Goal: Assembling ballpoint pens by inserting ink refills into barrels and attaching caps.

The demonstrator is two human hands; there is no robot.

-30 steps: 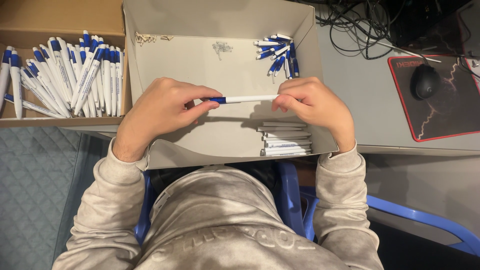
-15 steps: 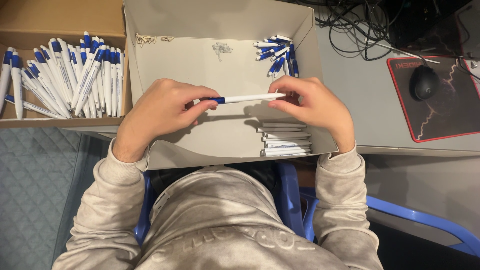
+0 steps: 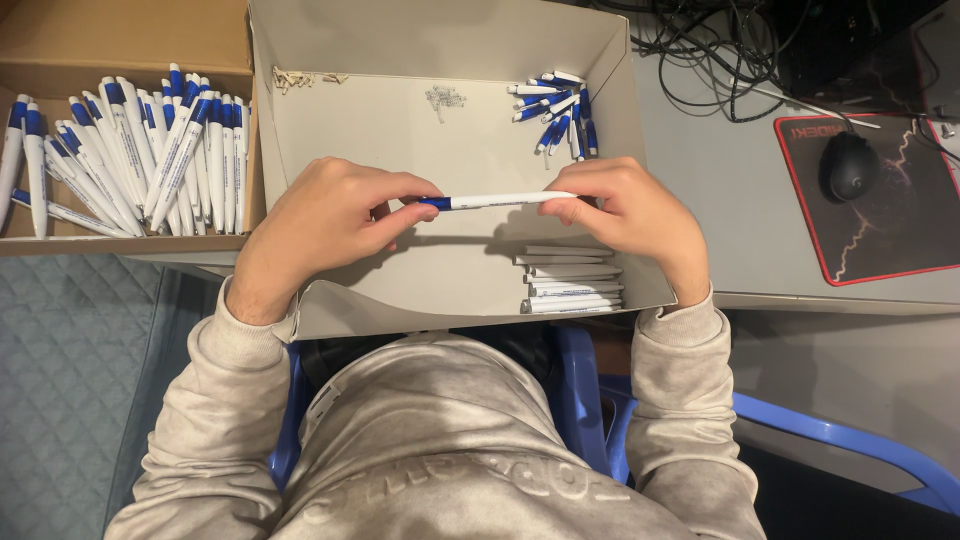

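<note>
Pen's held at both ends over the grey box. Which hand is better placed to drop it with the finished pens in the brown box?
Probably the left hand: it grips the pen at its blue end, nearest the brown box. The right hand is farther away.

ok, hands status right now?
Left hand: closed on the blue end of the white-and-blue plastic pen.
Right hand: closed on its white end.

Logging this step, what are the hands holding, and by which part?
One white pen: left hand pinches its blue end, right hand its white end.
</note>
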